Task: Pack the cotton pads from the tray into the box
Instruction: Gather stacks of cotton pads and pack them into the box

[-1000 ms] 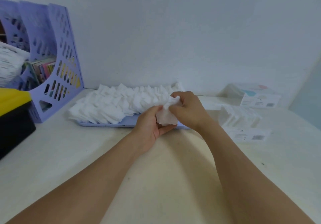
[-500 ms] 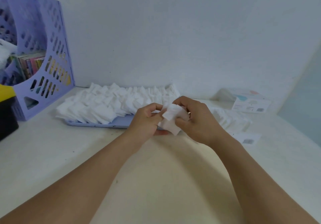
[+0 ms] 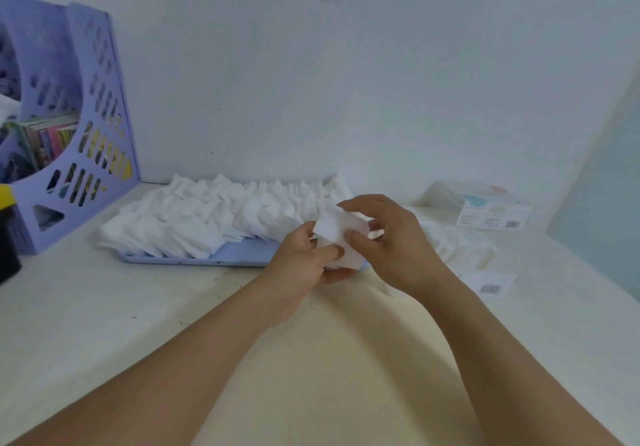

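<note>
cotton pads [image 3: 341,238] | white, square, small stack | both hands' grip closed on them

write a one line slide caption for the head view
Both hands hold cotton pads above the heaped tray, box at right.

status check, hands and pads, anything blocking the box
Left hand and right hand both pinch a small stack of cotton pads. Tray heaped. Box right, path clear.

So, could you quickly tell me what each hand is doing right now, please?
Left hand: closed on the stack of cotton pads.
Right hand: fingertips pinching the same stack.
</note>
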The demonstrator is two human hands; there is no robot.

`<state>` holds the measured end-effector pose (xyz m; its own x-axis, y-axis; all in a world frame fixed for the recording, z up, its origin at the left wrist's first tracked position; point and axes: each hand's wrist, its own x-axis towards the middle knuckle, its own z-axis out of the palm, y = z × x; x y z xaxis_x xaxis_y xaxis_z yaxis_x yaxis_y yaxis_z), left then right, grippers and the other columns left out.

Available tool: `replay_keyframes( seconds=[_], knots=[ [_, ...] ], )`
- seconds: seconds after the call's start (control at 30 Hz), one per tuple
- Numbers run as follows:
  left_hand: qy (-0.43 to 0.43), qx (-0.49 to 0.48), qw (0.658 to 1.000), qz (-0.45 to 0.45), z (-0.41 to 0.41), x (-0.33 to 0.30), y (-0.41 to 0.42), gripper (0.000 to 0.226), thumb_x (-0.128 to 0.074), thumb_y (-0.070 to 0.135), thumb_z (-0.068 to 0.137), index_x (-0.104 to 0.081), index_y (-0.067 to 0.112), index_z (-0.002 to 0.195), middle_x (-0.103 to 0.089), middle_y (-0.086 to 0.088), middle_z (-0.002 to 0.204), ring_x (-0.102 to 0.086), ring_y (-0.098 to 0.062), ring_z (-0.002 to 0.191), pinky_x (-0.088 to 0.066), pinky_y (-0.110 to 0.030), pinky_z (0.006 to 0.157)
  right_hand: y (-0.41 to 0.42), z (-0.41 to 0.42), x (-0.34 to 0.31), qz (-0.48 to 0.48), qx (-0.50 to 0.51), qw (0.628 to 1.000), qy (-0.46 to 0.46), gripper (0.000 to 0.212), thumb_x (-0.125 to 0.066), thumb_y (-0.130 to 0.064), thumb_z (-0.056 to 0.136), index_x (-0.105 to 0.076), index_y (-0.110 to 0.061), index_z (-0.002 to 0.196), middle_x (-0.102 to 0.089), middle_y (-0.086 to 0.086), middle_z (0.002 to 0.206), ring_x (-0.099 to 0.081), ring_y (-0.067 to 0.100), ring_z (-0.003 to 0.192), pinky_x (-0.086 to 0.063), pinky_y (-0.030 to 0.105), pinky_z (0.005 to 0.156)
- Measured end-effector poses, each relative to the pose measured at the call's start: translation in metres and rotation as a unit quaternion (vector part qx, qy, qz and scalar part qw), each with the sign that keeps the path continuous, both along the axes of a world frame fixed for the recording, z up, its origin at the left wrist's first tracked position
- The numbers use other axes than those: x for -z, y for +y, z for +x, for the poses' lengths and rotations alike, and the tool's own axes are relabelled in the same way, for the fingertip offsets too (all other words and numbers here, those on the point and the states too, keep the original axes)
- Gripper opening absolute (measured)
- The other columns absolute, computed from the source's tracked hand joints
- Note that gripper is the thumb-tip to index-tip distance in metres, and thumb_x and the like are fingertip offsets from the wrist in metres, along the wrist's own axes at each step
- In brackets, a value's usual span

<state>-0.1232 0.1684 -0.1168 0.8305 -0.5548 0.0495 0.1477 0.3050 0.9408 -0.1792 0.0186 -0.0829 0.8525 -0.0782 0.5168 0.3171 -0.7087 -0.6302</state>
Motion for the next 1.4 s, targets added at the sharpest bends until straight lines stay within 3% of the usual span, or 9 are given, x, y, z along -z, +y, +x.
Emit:
replay_keyframes(
  seconds=[0.1, 0.17, 0.27, 0.37, 0.6, 0.87, 1.0, 1.13, 1.4],
  knots=[
    [-0.004, -0.001, 1.0, 0.01, 0.002, 0.001, -0.002, 0.035, -0.057, -0.007, 0.093, -0.061, 0.01, 0.124, -0.07, -0.015, 0.117, -0.071, -0.028, 0.106, -0.061, -0.038, 0.079, 0.002, 0.0, -0.001, -0.051, 0.012, 0.998, -0.038, 0.02, -0.07, -0.019, 0.092, -0.077, -0.031, 0.106, -0.057, -0.01, 0.13, -0.058, 0.003, 0.112, -0.049, 0.022, 0.084],
    [0.014, -0.003, 1.0, -0.004, 0.001, 0.001, -0.003, 0.035, -0.057, -0.007, 0.094, -0.06, 0.009, 0.124, -0.068, -0.015, 0.121, -0.069, -0.029, 0.109, -0.061, -0.039, 0.078, 0.002, 0.001, -0.003, -0.028, 0.053, 0.994, -0.096, 0.014, -0.072, -0.019, 0.091, -0.078, -0.03, 0.098, -0.061, -0.009, 0.119, -0.062, 0.007, 0.102, -0.049, 0.021, 0.079],
    [0.069, -0.005, 0.996, -0.055, 0.003, -0.002, -0.004, 0.038, -0.056, -0.006, 0.095, -0.057, 0.007, 0.13, -0.063, -0.015, 0.129, -0.067, -0.032, 0.112, -0.062, -0.04, 0.08, -0.003, -0.005, -0.019, 0.219, 0.091, 0.964, -0.12, 0.005, -0.072, -0.016, 0.092, -0.076, -0.017, 0.09, -0.069, -0.005, 0.085, -0.061, 0.005, 0.069, -0.049, 0.02, 0.065],
    [0.156, -0.01, 0.98, -0.126, 0.005, -0.006, -0.003, 0.039, -0.05, -0.005, 0.094, -0.056, 0.002, 0.132, -0.062, -0.018, 0.132, -0.064, -0.036, 0.117, -0.061, -0.045, 0.085, -0.007, -0.015, -0.029, 0.433, -0.003, 0.901, 0.021, 0.012, -0.072, -0.011, 0.091, -0.07, -0.012, 0.079, -0.069, 0.004, 0.073, -0.064, 0.014, 0.064, -0.054, 0.021, 0.06],
    [0.151, 0.023, 0.982, -0.112, -0.002, -0.013, -0.001, 0.036, -0.045, 0.015, 0.099, -0.059, 0.001, 0.129, -0.069, -0.021, 0.122, -0.065, -0.037, 0.117, -0.06, -0.039, 0.089, 0.008, -0.014, -0.021, 0.295, 0.004, 0.952, 0.085, 0.021, -0.075, -0.007, 0.088, -0.065, 0.01, 0.091, -0.071, 0.025, 0.081, -0.069, 0.026, 0.065, -0.057, 0.027, 0.058],
    [0.147, -0.032, 0.982, -0.112, 0.001, -0.01, -0.007, 0.035, -0.044, 0.027, 0.107, -0.059, 0.005, 0.129, -0.07, -0.017, 0.122, -0.068, -0.03, 0.113, -0.063, -0.036, 0.078, 0.008, -0.015, -0.02, 0.281, 0.005, 0.954, 0.107, 0.017, -0.07, -0.001, 0.088, -0.061, 0.013, 0.091, -0.069, 0.033, 0.096, -0.072, 0.038, 0.088, -0.058, 0.053, 0.089],
    [0.142, -0.042, 0.983, -0.11, 0.002, -0.009, -0.006, 0.034, -0.042, 0.025, 0.108, -0.06, 0.005, 0.128, -0.071, -0.015, 0.121, -0.069, -0.028, 0.112, -0.062, -0.034, 0.076, 0.009, -0.014, -0.02, 0.284, 0.012, 0.952, 0.118, 0.01, -0.074, -0.007, 0.073, -0.063, -0.005, 0.073, -0.059, 0.03, 0.078, -0.063, 0.032, 0.077, -0.052, 0.063, 0.09],
    [0.14, -0.047, 0.983, -0.109, 0.003, -0.008, -0.006, 0.034, -0.042, 0.024, 0.107, -0.061, 0.005, 0.128, -0.071, -0.013, 0.121, -0.069, -0.028, 0.112, -0.061, -0.038, 0.083, 0.012, -0.011, -0.018, 0.313, 0.012, 0.941, 0.13, 0.014, -0.07, -0.012, 0.06, -0.057, -0.017, 0.058, -0.056, 0.016, 0.074, -0.056, 0.03, 0.075, -0.047, 0.05, 0.077],
    [0.125, -0.055, 0.983, -0.12, -0.001, -0.012, -0.007, 0.033, -0.042, 0.023, 0.107, -0.06, 0.004, 0.127, -0.071, -0.014, 0.121, -0.072, -0.025, 0.105, -0.061, -0.032, 0.073, 0.009, -0.008, -0.014, 0.316, -0.001, 0.942, 0.114, 0.008, -0.069, 0.002, 0.087, -0.062, -0.002, 0.087, -0.071, 0.031, 0.098, -0.072, 0.041, 0.094, -0.06, 0.045, 0.089]
  ],
)
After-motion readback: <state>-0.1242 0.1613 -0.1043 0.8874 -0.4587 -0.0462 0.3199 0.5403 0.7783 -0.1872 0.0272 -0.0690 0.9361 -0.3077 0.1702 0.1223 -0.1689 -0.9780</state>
